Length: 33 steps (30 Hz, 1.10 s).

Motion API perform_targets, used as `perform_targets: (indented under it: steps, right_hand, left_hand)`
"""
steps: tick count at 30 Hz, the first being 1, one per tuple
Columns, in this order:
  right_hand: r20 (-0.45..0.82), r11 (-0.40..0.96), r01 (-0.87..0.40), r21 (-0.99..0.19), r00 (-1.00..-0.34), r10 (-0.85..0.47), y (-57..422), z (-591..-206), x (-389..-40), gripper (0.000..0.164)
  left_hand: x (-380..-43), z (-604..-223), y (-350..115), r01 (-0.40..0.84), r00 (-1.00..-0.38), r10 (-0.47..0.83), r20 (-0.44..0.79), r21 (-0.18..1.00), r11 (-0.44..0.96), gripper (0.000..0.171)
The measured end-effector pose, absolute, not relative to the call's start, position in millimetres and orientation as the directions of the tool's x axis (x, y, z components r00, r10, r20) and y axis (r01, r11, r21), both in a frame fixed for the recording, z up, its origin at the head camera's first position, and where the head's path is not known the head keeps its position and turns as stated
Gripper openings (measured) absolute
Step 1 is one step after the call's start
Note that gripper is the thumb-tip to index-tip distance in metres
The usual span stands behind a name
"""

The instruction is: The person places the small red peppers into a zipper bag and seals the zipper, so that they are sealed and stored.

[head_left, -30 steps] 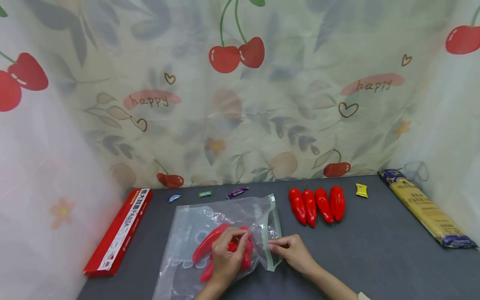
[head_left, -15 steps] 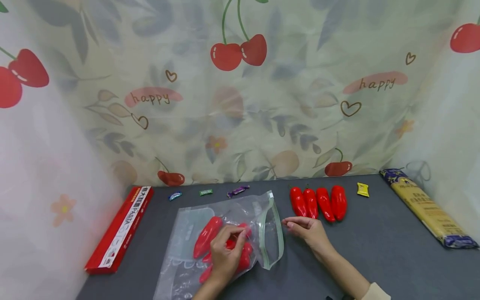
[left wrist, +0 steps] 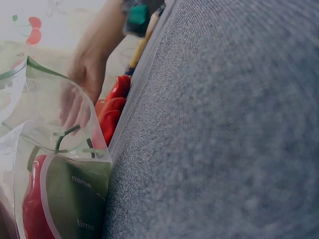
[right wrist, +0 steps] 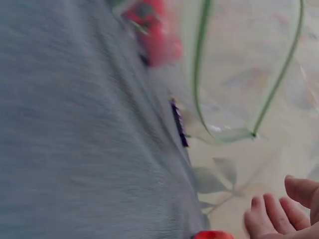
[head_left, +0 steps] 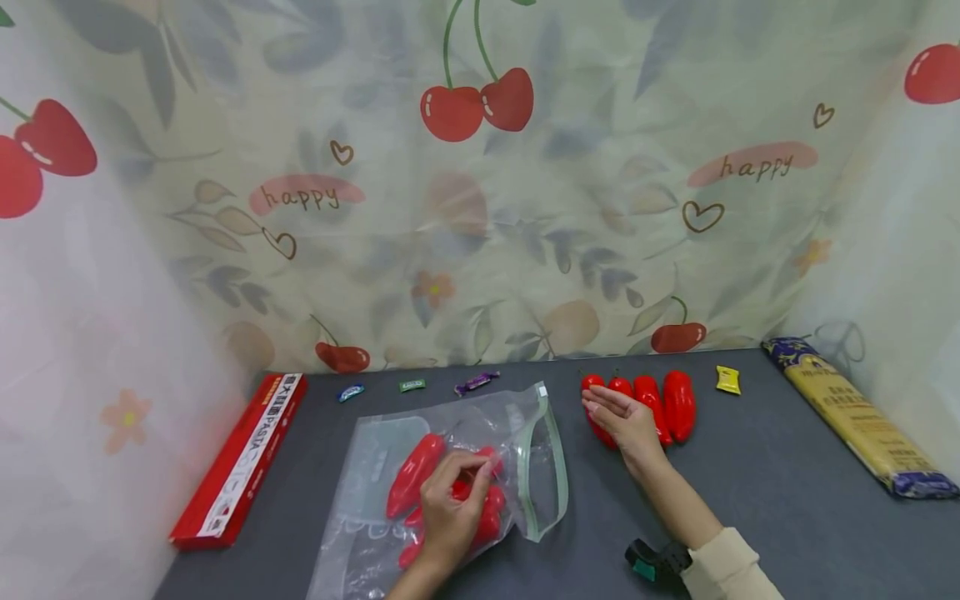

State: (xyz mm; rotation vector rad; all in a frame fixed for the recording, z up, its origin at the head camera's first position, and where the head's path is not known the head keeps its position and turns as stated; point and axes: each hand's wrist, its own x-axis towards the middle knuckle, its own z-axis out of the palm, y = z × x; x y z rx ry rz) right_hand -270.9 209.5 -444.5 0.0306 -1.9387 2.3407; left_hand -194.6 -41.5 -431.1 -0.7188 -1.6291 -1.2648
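I saw the left hand (head_left: 453,510) pinching the bag (head_left: 366,462), thumb and fingers together. Bag was on the table (head_left: 795,500), mouth gaping right, bagged peppers (head_left: 415,475) inside. Right hand (head_left: 628,423) was over the pepper row (head_left: 679,407), fingers extended, empty; couldn't tell if it touched. Yellow candy (head_left: 727,380) sat near the row's right end, pasta box (head_left: 240,462) well off left.

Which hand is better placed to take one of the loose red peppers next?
Probably the right hand: it holds nothing visible and is close to the loose red peppers, while the left hand is farther away, pinching the clear bag.
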Motion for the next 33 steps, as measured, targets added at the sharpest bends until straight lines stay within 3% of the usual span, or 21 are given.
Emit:
perform_targets:
  steps: [6, 11, 17, 26, 33]
  right_hand:
    - [0.064, -0.096, -0.089, -0.991, -0.971, 0.231, 207.8, -438.8, -291.9, 0.048]
    - [0.049, -0.040, -0.063, -0.997, -0.956, 0.290, 204.2, -437.5, -301.7, 0.047]
    - [0.057, 0.012, -0.056, -0.998, -0.954, 0.295, 204.1, -438.6, -308.8, 0.048]
    - [0.043, 0.279, 0.010, -0.960, -0.982, 0.184, 203.5, -442.4, -313.3, 0.054]
    - [0.047, 0.364, 0.024, -0.931, -0.982, 0.185, 192.2, -447.1, -318.7, 0.052]
  left_hand:
    - [-193.9, -431.3, -40.6, 0.866, -0.397, -0.091, 0.913, 0.406, 0.291, 0.022]
    - [-194.0, -431.2, -40.9, 0.858, -0.412, -0.092, 0.906, 0.421, 0.295, 0.022]
    - [-195.1, -431.1, -42.6, 0.857, -0.417, -0.082, 0.905, 0.421, 0.297, 0.021]
    - [-195.3, -432.6, -43.8, 0.847, -0.436, -0.074, 0.897, 0.437, 0.304, 0.020]
    - [-198.8, -440.2, -46.2, 0.839, -0.448, -0.076, 0.891, 0.448, 0.308, 0.020]
